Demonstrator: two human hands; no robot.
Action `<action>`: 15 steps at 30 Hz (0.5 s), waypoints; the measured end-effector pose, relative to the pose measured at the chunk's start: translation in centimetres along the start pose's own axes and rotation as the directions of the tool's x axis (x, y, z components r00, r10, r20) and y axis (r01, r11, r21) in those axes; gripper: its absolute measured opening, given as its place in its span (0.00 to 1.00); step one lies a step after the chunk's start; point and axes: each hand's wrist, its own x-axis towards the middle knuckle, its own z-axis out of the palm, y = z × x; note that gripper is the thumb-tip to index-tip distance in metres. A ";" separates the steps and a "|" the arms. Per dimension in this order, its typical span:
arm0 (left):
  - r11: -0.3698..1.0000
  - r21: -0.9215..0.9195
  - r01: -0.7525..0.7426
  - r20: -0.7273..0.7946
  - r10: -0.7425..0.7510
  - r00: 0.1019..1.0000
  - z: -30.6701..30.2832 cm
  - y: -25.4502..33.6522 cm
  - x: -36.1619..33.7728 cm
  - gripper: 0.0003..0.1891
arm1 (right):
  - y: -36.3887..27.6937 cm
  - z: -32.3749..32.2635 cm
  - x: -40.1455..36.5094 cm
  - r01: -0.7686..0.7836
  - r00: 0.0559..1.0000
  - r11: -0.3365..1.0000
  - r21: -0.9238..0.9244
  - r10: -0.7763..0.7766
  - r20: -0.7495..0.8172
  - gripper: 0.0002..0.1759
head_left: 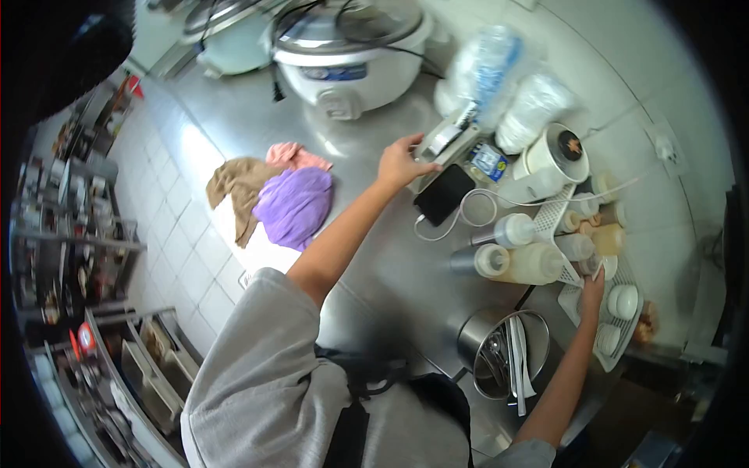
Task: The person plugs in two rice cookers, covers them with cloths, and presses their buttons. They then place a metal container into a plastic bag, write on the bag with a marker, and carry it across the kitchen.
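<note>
My left hand (404, 162) reaches to the back of the steel table, its thumb and fingers around the near end of a grey tape dispenser (451, 142). Just in front lies a black phone (445, 194) with a white cable (477, 222) plugged in. On the right, my right hand (594, 290) is closed at the near end of a white perforated basket (555, 222), seemingly on its rim; the fingertips are partly hidden. Small bottles and tubs (606, 239) fill the basket. Beside it stand several squeeze bottles (537, 264).
A steel pot (470, 343) with cutlery is near my body. White bowls (622, 303) sit in a rack at right. Purple (294, 204) and brown cloths (240, 187) lie left. Rice cookers (351, 70), plastic bags (538, 109) and a white canister (538, 160) stand behind.
</note>
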 end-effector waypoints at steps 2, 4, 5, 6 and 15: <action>0.997 0.074 -0.010 -0.098 0.017 0.995 0.5 1.1 -2.1 0.49 | 1.3 -1.9 1.0 0.006 0.999 1.000 -0.031 -0.005 0.051 0.34; 0.956 0.269 -0.117 -0.327 0.205 0.923 -7.3 -0.1 -2.2 0.49 | -1.2 -0.3 1.2 -0.017 0.997 0.999 0.033 0.020 -0.068 0.33; 0.925 0.367 -0.099 -0.390 0.249 0.886 -10.2 -1.0 -4.6 0.49 | -1.1 -0.8 -0.1 -0.087 0.992 0.995 0.045 0.091 -0.088 0.32; 0.844 0.536 0.032 -0.418 0.232 0.878 -13.7 -2.1 -7.3 0.49 | -1.9 -1.2 -2.2 -0.072 0.985 0.995 0.074 0.083 -0.154 0.32; 0.876 0.387 0.287 -0.189 -0.229 0.955 -22.7 -12.3 -11.3 0.37 | -20.1 3.4 -28.7 0.277 0.961 0.855 0.438 -0.245 -0.130 0.27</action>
